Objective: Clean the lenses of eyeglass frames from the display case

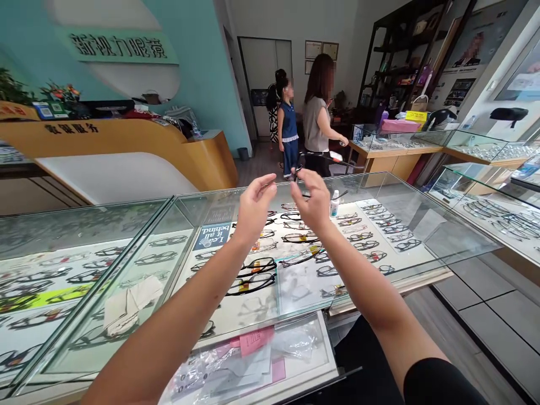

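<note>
My right hand (pixel 313 197) is raised above the glass display counter (pixel 392 267), its fingers closed around a dark pair of eyeglasses (pixel 297 172). Thin temples stick out to the right of that hand, while much of the frame is hidden by the fingers. Facing it, my left hand (pixel 256 203) is held up with fingers and thumb apart and nothing visible between them. Below the hands, several eyeglasses, including a black pair (pixel 257 283), rest on or under the glass top. A small white bottle (pixel 334 204) stands behind my right wrist.
A drawer (pixel 329 360) with plastic bags and pink paper (pixel 256 340) is pulled out below the counter edge. A beige cloth (pixel 133 306) lies on the glass at left. Across the counter stand several people, one in a grey top (pixel 315 121). A curved wooden desk (pixel 169 145) is behind, left.
</note>
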Demonstrator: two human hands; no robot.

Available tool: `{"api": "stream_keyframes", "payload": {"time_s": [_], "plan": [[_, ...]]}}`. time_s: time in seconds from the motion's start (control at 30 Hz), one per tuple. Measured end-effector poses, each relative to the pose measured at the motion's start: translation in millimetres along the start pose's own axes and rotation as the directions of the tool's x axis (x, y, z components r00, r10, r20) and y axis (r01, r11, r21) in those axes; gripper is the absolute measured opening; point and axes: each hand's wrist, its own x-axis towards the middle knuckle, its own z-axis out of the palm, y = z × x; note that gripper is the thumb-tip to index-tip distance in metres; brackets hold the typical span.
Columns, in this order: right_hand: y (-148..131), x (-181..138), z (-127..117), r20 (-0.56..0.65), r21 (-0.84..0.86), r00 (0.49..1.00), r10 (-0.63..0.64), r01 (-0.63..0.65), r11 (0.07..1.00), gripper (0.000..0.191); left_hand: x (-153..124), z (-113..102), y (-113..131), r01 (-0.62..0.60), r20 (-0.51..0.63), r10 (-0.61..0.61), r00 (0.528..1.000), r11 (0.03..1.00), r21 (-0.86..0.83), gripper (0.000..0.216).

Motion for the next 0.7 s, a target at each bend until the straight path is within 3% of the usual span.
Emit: {"api": "stream_keyframes", "payload": {"time_s": [0.1, 0.2, 0.27, 0.4, 0.5, 0.6, 0.7], "plan": [[34, 19, -22, -0.162, -0.09, 0.986, 0.044, -0.059, 0.994, 0.034, 12, 33, -11, 0.057, 0.051, -0.065, 0.997, 0.988, 0.143, 0.031], [76, 29, -40, -0.42, -0.13, 0.906, 0.062, -0.127, 0.983, 0.038, 18, 74, -23, 0.08, 0.162, -0.142, 0.976, 0.938, 0.338, 0.053], [99, 30, -47, -0.501, -0.13, 0.861, 0.087, -0.174, 0.976, 0.04, 20, 101, -29, 0.071, 0.229, -0.19, 0.955, 0.892, 0.445, 0.072], [124, 27, -50, -0.524, -0.111, 0.837, 0.157, -0.25, 0.962, 0.04, 26, 145, -36, 0.078, 0.279, -0.29, 0.916, 0.809, 0.582, 0.098], [127, 26, -48, -0.517, -0.092, 0.835, 0.186, -0.271, 0.958, 0.041, 32, 165, -45, 0.066, 0.286, -0.282, 0.916, 0.808, 0.585, 0.104], [127, 26, -47, -0.52, -0.128, 0.839, 0.16, -0.262, 0.957, 0.041, 38, 176, -55, 0.056, 0.304, -0.281, 0.91, 0.811, 0.582, 0.1], [128, 26, -47, -0.547, -0.21, 0.832, 0.089, -0.24, 0.948, 0.04, 42, 181, -64, 0.057, 0.324, -0.306, 0.895, 0.8, 0.597, 0.083]]}}
